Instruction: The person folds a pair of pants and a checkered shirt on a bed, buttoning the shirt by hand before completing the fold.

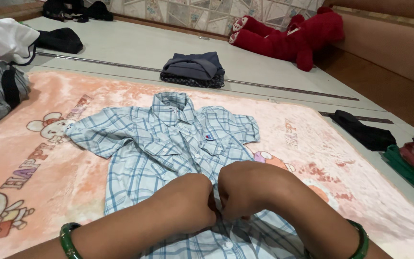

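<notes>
Blue checked shirt (168, 144) spread flat, front up, collar away from person, on pink cartoon-print blanket (49, 192). Left hand (190, 201) and right hand (245, 189) knuckle to knuckle, both pinching shirt's front placket. Green bangles (68, 240) on both wrists. Folded dark clothes (193, 69) beyond blanket, red plush toy (288, 38) farther back right
</notes>
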